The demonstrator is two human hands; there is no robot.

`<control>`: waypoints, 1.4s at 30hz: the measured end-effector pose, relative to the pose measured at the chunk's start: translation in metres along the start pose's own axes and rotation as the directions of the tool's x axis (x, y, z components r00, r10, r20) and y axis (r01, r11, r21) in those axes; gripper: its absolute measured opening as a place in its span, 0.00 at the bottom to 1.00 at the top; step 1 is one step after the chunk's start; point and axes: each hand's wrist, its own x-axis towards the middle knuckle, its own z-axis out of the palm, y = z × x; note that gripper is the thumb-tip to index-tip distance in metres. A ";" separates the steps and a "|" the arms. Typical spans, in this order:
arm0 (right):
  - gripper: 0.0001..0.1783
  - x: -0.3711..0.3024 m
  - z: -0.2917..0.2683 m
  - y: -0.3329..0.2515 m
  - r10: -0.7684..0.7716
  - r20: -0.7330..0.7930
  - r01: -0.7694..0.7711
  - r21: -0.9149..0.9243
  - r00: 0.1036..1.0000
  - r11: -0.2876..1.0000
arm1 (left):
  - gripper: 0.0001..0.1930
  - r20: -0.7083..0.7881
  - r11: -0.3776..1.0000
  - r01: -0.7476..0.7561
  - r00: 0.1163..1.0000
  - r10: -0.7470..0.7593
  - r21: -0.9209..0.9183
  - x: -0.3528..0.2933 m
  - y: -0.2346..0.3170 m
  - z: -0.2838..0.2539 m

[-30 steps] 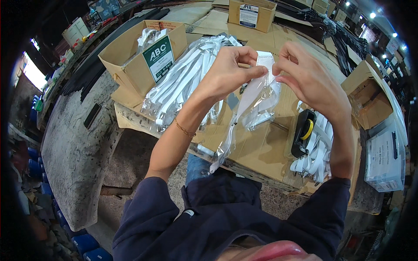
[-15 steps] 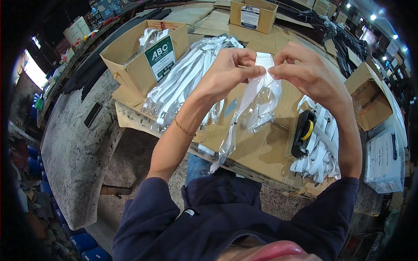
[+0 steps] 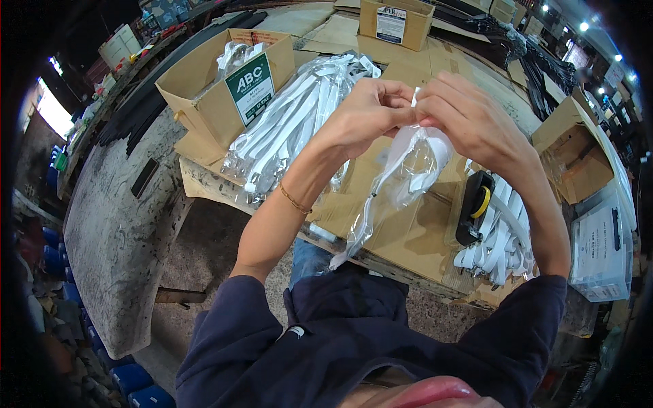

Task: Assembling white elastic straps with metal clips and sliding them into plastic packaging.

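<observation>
Above the cardboard-covered table, both hands pinch the upper end of a white strap [image 3: 407, 144]. My left hand [image 3: 373, 112] is closed on it from the left, and my right hand [image 3: 468, 117] meets it from the right, its fingers hiding most of that end. Below the fingers the strap loops down inside a clear plastic sleeve [image 3: 362, 228], whose tail hangs toward the table's near edge. Left of my left hand lies a pile of white straps in clear plastic [image 3: 296, 122]. Under my right forearm is a bundle of white straps [image 3: 502, 234] with a black-and-yellow tape dispenser [image 3: 476, 207] against it.
An open cardboard box [image 3: 197, 112] with white straps and a green label stands at left. Another labelled box [image 3: 394, 26] is at the back. To the right are an open carton [image 3: 577, 155] and a clear plastic bin [image 3: 601, 255]. A dark flat object [image 3: 144, 179] lies on the grey surface.
My hands have drawn closer together, and the strap's upper end has turned edge-on between my fingers. The hanging sleeve has swung slightly to the right.
</observation>
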 end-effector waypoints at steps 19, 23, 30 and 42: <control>0.05 -0.010 0.002 0.010 0.168 0.032 -0.165 0.439 0.985 0.883 | 0.07 0.047 0.999 0.036 0.998 -0.036 -0.003 -0.004 -0.004 0.009; 0.05 -0.015 0.014 0.007 0.222 -0.034 -0.184 0.450 0.974 0.874 | 0.07 0.054 0.998 0.051 0.997 -0.049 -0.029 -0.003 0.000 0.010; 0.07 -0.029 0.032 0.008 0.380 -0.148 -0.220 0.606 0.913 0.764 | 0.11 0.106 0.972 0.084 0.992 -0.062 -0.219 -0.001 -0.020 0.011; 0.13 -0.029 0.027 0.006 0.362 -0.045 -0.258 0.622 0.931 0.739 | 0.13 0.084 0.906 0.144 0.989 -0.121 -0.397 0.000 -0.023 0.014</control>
